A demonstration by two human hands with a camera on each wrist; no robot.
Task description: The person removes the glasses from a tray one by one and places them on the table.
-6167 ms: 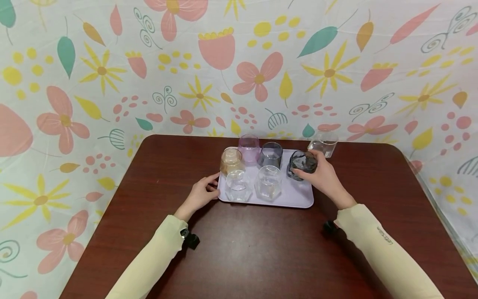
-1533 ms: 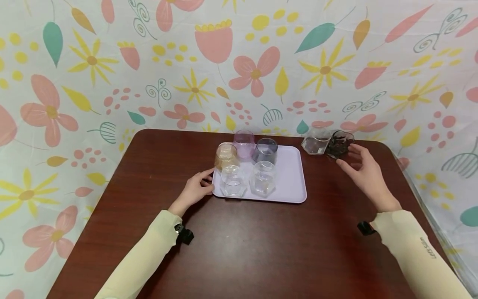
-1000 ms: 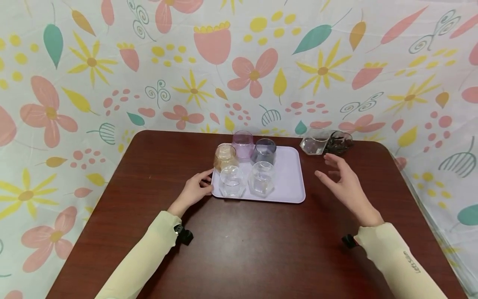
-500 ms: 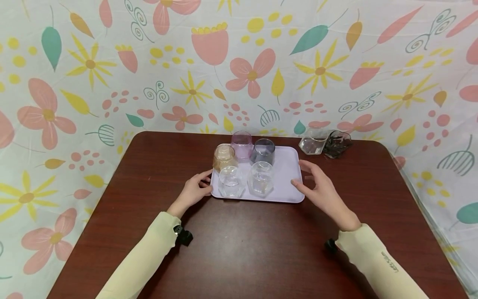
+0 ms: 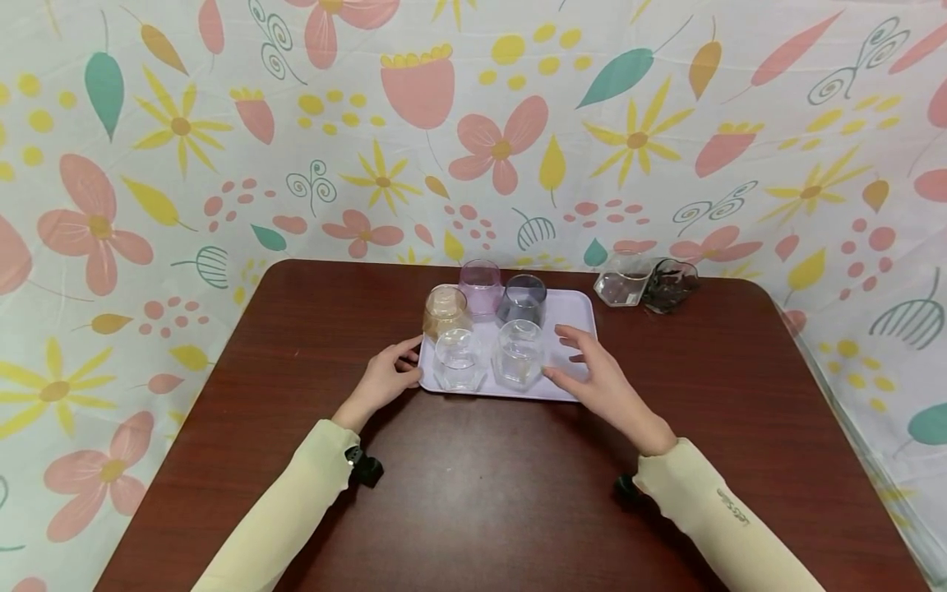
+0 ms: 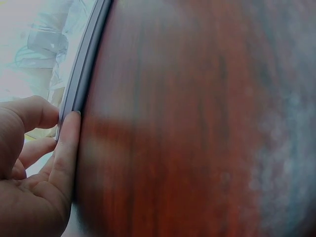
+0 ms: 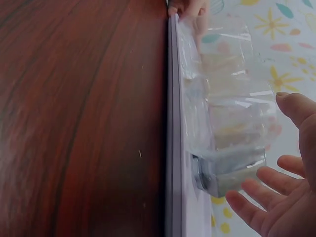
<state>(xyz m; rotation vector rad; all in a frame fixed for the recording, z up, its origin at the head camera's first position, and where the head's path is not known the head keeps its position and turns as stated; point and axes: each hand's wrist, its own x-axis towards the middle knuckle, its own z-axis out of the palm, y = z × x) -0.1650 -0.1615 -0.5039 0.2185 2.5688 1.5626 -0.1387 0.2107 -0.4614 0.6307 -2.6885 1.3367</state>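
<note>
A lilac tray (image 5: 575,307) lies on the table, bearing two clear glasses side by side in front. Behind them stand an amber glass (image 5: 443,314), a pink glass (image 5: 481,288) and a grey glass (image 5: 523,301). My left hand (image 5: 381,378) pinches the tray's left rim; in the left wrist view its thumb and finger meet at that edge. Over the tray's right part, my right hand (image 5: 605,390) is spread beside the right-hand clear glass (image 5: 519,355), thumb tip close to it. In the right wrist view this hand (image 7: 291,190) holds nothing.
At the table's back right, a clear glass (image 5: 623,284) and a dark, wavy-sided glass (image 5: 672,288) stand close together near the flowered cloth (image 5: 503,148). The brown table (image 5: 473,493) reaches forward from the tray.
My right hand has moved the dark glass from the tray to the back right and let it go. It has then come left over the tray. The left hand stays at the rim.
</note>
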